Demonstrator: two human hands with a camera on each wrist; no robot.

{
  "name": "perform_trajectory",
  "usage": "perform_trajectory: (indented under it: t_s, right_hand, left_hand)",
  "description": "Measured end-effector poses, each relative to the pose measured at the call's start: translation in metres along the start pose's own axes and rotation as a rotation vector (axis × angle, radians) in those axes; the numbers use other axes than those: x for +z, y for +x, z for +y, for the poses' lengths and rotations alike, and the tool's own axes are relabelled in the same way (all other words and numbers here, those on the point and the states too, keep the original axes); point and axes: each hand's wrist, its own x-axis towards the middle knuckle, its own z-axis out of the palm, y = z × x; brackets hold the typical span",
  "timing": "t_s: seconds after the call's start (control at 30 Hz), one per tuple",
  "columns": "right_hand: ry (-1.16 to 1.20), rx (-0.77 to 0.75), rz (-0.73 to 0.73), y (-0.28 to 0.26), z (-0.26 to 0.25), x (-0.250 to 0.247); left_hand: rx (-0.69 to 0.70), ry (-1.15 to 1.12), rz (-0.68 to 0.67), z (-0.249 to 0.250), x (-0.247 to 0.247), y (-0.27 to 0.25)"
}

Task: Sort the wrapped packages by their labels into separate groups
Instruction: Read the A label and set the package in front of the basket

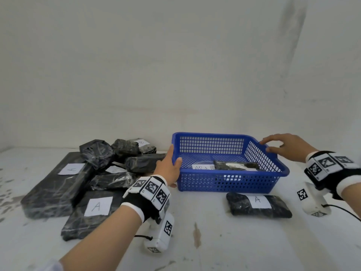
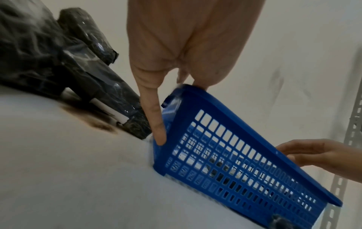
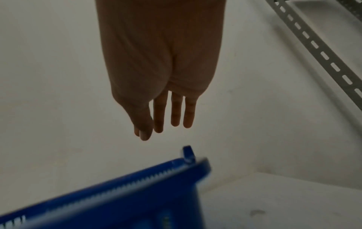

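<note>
A blue mesh basket (image 1: 228, 182) stands on the white table with a black wrapped package (image 1: 232, 165) and a white label inside. My left hand (image 1: 170, 165) grips its left rim, thumb inside, a finger (image 2: 154, 117) down the outer wall (image 2: 235, 155). Over the right rim hovers my right hand (image 1: 281, 143), fingers (image 3: 175, 111) straight, a little above the basket's edge (image 3: 137, 193). To the left lies a pile of black packages (image 1: 109, 163), two flat ones labelled A (image 1: 93, 210) and one at the back labelled B (image 1: 141, 144). Another package labelled A (image 1: 257, 205) lies in front of the basket.
The wall stands close behind the table. A slotted metal upright (image 2: 352, 139) rises at the right, also visible in the right wrist view as a slotted metal upright (image 3: 313, 45). Bare stained tabletop (image 1: 195, 231) stretches in front of the basket and to its right.
</note>
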Motion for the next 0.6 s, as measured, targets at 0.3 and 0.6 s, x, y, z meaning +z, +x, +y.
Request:
perform_trajectory:
  t_s: [0.3,0.6]
  right_hand:
    - [0.425,0.04,0.145,-0.053,-0.098,0.029]
    - [0.519,0.05,0.12,-0.082,-0.196,0.084]
  left_hand:
    - [-0.017,0.302,0.109,-0.027,-0.105,-0.061]
    - [-0.319,0.789,0.023,-0.062,-0.178,-0.115]
